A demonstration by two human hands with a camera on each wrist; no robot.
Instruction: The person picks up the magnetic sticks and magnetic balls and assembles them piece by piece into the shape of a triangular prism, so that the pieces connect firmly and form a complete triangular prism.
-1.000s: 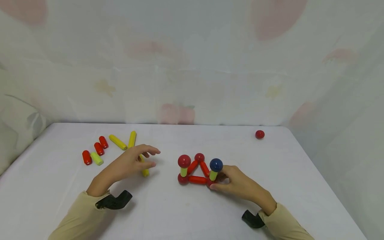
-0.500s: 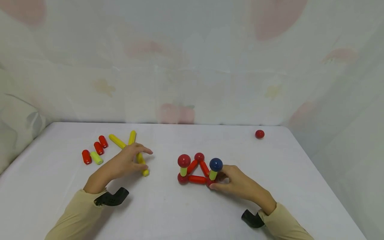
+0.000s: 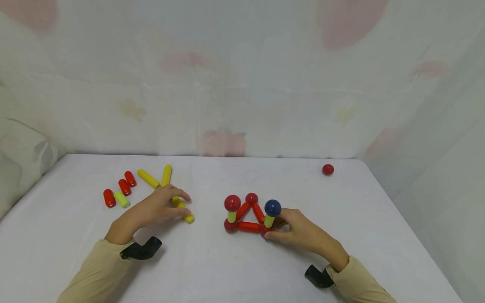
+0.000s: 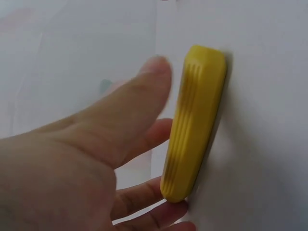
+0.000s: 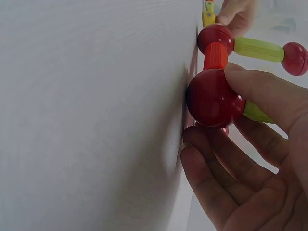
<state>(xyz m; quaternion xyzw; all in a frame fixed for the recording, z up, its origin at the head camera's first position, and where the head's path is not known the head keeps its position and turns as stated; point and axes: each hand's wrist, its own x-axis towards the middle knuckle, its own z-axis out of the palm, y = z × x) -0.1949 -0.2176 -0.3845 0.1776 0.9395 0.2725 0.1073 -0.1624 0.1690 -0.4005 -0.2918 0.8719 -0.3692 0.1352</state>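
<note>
In the head view my left hand [image 3: 159, 207] is over a yellow stick [image 3: 188, 219] lying on the table. Seen from the left wrist, fingers touch that yellow stick [image 4: 197, 125] near its lower end, and the thumb lies beside it, apparently not pressing. My right hand [image 3: 307, 229] pinches a red ball [image 5: 211, 98] at the near right corner of a triangle of red sticks [image 3: 249, 227] and red balls. A light green stick [image 3: 269, 221] topped by a blue ball [image 3: 273, 208] stands on that corner. The near left corner carries another light green stick [image 3: 231, 217] under a red ball [image 3: 232, 203].
Two more yellow sticks [image 3: 148, 179] lie beyond my left hand. Farther left are several short pieces, red sticks [image 3: 109, 198] and a light green stick [image 3: 122, 199]. A loose red ball [image 3: 328, 169] sits near the far right of the white table [image 3: 227, 269].
My left hand has drawn back left onto the yellow stick, whose near end has swung slightly right. My right hand and the triangle have stayed in place.
</note>
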